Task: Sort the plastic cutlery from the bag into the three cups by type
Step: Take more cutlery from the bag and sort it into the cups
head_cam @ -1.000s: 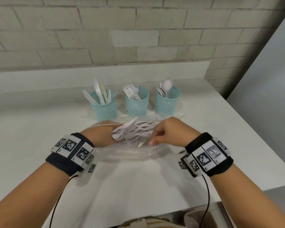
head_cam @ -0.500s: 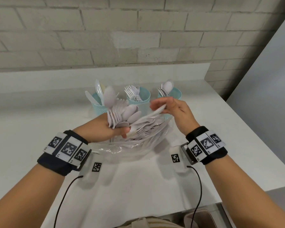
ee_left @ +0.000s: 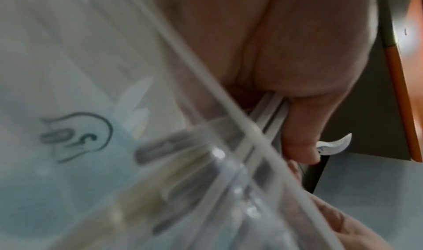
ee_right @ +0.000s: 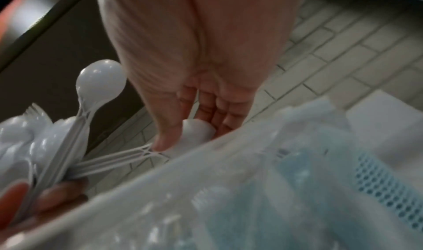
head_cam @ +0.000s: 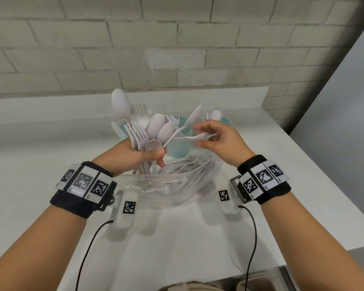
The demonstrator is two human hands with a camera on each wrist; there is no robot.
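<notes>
Right now my left hand (head_cam: 135, 154) is clamped around a mixed bundle of cutlery (head_cam: 143, 127), handles down and heads fanned upward, which I judge keeps each type readable so I can pick from it one piece at a time. My right hand (head_cam: 216, 139) pinches the bowl end of a single spoon (head_cam: 189, 138) between thumb and fingers; its handle still runs back into the bundle, so it is not yet free. Both hands are raised above the clear bag (head_cam: 177, 179), which lies on the tabletop (head_cam: 51, 164) just below them with more cutlery inside. Behind the bundle stand the teal cups (head_cam: 182, 143), partly hidden; the rightmost one (head_cam: 226, 121) holds spoons and sits just beyond my right hand, likely where this spoon belongs.
</notes>
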